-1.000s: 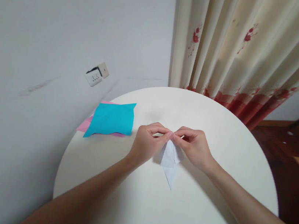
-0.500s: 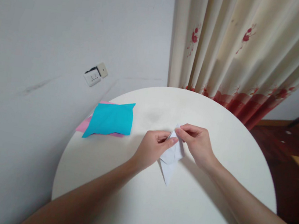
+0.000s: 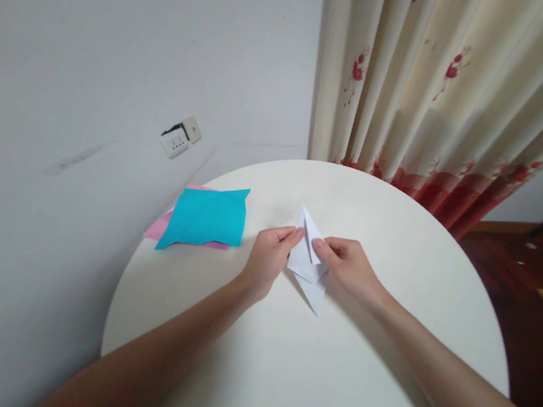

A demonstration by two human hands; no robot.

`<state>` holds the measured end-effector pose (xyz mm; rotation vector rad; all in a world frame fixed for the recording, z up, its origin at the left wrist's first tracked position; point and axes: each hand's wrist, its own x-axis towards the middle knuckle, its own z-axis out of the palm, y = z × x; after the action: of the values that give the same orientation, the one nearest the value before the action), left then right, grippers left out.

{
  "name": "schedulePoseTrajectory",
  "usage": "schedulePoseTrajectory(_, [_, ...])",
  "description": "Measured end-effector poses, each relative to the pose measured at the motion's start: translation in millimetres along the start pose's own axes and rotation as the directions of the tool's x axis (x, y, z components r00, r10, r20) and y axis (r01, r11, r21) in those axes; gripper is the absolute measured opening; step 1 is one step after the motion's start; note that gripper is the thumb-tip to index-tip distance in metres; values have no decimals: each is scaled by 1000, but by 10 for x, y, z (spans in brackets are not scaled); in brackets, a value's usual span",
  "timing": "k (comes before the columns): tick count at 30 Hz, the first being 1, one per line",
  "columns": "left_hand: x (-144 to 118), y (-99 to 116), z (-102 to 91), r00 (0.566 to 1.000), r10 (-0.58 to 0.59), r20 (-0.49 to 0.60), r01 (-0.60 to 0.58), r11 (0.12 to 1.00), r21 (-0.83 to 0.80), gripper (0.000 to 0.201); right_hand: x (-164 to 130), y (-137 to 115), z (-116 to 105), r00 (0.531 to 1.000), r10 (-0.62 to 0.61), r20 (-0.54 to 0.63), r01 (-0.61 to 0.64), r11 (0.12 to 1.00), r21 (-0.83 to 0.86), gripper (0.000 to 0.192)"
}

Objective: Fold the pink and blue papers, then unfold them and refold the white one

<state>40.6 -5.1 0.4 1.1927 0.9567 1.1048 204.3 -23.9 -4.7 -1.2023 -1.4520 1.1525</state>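
Note:
A folded white paper, pointed at both ends, lies in the middle of a round white table. My left hand pinches its left side with thumb and fingers. My right hand pinches its right side. Between the hands a narrow flap of the paper stands up and points away from me. The lower tip rests on the table, towards me.
A teal paper sheet lies on a pink sheet at the table's left edge, against the white wall. A wall socket sits above them. A cream curtain with red flowers hangs behind the table. Dark wooden floor lies to the right.
The fingertips were pressed together over the paper's top. A flap has since been lifted and now stands up between the hands; both hands slid down to the paper's sides.

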Motion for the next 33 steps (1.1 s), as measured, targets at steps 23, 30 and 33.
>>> schedulePoseTrajectory(23, [114,79,-115,995,-70,-73,57,984,-171,35,-80,-12,-5,936,218,277,-248,966,78,23])
schedulePoseTrajectory(30, [94,-4,-136,982,-122,146,143,979,-143,44,-26,-7,-5,961,238,138,-260,952,164,23])
schedulePoseTrajectory(33, [23,-45,-92,948,-167,271,179,984,-23,42,-11,-10,-7,973,217,80,-229,952,201,29])
